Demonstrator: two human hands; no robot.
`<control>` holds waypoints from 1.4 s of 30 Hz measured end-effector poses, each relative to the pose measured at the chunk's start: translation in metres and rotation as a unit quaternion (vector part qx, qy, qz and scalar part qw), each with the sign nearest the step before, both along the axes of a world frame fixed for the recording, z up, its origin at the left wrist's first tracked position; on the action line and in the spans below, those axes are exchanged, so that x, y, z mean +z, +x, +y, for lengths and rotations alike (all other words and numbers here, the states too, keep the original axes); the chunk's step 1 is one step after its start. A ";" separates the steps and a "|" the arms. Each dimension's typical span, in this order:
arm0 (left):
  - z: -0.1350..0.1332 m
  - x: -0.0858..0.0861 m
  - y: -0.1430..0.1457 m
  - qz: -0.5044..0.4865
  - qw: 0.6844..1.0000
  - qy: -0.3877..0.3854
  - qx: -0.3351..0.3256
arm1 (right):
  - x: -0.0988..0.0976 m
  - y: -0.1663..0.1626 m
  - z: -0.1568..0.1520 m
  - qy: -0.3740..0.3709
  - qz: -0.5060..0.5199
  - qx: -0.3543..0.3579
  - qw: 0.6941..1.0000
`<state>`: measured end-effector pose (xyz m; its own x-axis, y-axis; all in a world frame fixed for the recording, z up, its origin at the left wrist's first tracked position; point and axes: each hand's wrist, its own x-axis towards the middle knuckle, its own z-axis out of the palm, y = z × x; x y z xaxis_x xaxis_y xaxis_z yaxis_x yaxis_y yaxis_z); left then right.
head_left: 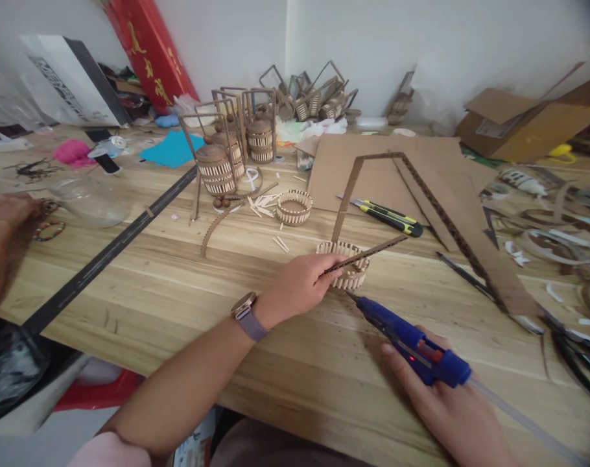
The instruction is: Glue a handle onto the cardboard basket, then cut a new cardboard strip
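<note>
My left hand pinches a thin cardboard strip that slants up to the right across a small round basket. The basket has pale wooden sticks around its wall and a tall folded cardboard handle rising behind it. My right hand is wrapped round a blue hot glue gun with a small red light lit. Its nozzle points left, close beside the basket's lower edge; whether it touches cannot be told. A second stick-walled ring rests behind my left hand, with loose pale sticks beside it.
A yellow-and-black utility knife lies on a cardboard sheet. Scissors lie at the right. Finished lidded baskets stand at the back, and several more lean by the wall. Another person's hand is at far left near beaded bracelets.
</note>
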<state>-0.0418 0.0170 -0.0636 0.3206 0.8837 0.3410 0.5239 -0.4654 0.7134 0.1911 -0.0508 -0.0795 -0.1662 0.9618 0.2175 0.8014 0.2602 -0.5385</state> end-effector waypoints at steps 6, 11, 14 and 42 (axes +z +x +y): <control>0.000 0.000 0.000 0.006 1.000 -0.003 -0.001 | 0.002 -0.003 0.000 0.016 0.006 -0.010 1.000; -0.001 0.003 0.000 0.001 1.000 -0.012 -0.005 | 0.004 -0.003 0.001 0.009 0.011 -0.015 1.000; -0.001 0.005 0.000 0.004 1.000 -0.024 -0.005 | 0.006 -0.004 0.002 0.014 0.021 -0.023 0.999; -0.001 0.005 0.000 -0.004 1.000 -0.016 -0.010 | -0.006 0.003 -0.001 0.046 -0.027 0.003 0.999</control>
